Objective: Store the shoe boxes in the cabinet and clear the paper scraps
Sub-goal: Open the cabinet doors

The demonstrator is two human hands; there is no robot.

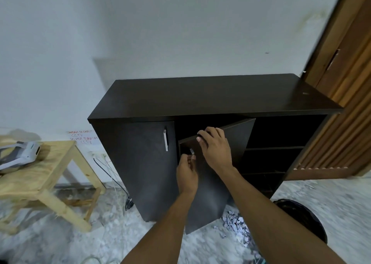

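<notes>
Right now both my hands are on the right-hand door of the dark cabinet, which stands ajar, swung out toward me. My left hand is clenched around the door's metal handle, whose top end shows just above my fingers. My right hand grasps the door's top edge, fingers curled over it and palm lying against its outer face. The left-hand door is shut, its own long metal handle standing upright near its inner edge. To the right of the open door I can see the cabinet's dark interior with shelves; it is too dim to tell what, if anything, sits on them, and no shoe boxes show to me. The paper scraps lie in a heap on the floor just beside the open door's lower corner, near a round black bin under my right forearm. Off to the left stands a light wooden stool with a white device resting on its top, and cables hang down the wall between stool and cabinet.
</notes>
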